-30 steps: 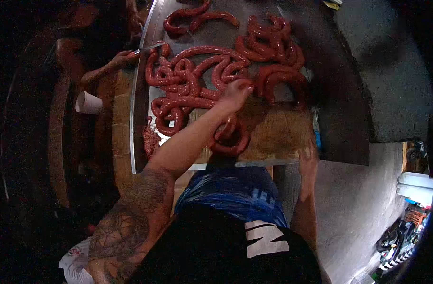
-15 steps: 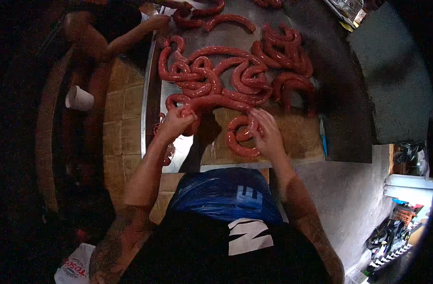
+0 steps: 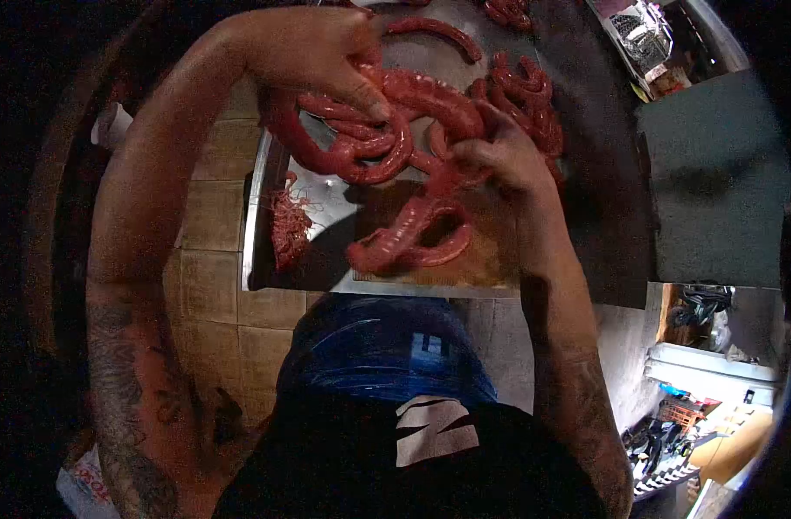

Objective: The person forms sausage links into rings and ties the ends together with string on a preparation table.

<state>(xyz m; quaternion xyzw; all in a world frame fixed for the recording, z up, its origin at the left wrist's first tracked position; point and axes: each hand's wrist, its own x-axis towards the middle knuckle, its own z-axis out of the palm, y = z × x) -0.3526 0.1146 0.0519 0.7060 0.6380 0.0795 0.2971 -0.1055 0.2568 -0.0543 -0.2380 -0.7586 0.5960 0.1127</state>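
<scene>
Sausage rope point(image 3: 426, 95), left hand point(image 3: 322, 60) pinching one stretch, right hand point(image 3: 510, 157) curled around another, over a metal table point(image 3: 331, 197).

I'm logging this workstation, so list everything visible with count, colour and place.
Table: one, metallic grey, ahead
Board: one, brown, on table's near side
Held sausage: one visible length, red, upper centre
Other sausages: several, overlapping, red, on table and board
Scraps: one heap, reddish, table's left
Cup: one, white, upper left
Floor tiles: several, brown, left
Crate: one, orange, lower right
Clutter: uncountable, mixed, lower right
Apron: one, blue, waist
Shirt: one, black, bottom centre
Hands: two, bare, on held sausage
</scene>
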